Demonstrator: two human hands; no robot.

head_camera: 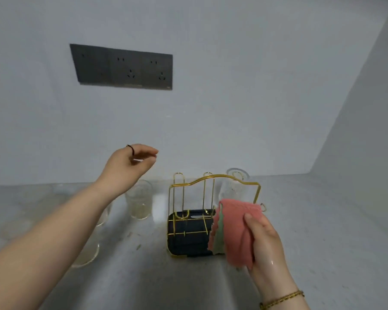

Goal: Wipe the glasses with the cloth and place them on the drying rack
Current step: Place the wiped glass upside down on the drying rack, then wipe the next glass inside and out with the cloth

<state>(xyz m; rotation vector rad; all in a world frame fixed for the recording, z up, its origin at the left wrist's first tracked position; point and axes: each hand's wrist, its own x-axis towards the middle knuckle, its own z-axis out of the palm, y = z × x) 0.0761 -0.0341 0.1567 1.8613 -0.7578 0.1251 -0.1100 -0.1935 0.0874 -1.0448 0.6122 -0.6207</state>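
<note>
Single head-worn wide-angle view, facing forward and slightly down, close over the tabletop, wall straight ahead, both forearms reaching into frame

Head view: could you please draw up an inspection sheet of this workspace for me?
Surface: grey counter, a few specks.
Job's things: gold drying rack on dark tray; inverted glass on its rear right peg; ribbed glass upright left of the rack; further glasses partly behind the left forearm; pink cloth.
Clutter: nothing seen.
Grips: left hand raised, empty; right hand holds the cloth.
Cables: nothing seen.
Surroundings: pale wall, dark socket panel.
</note>
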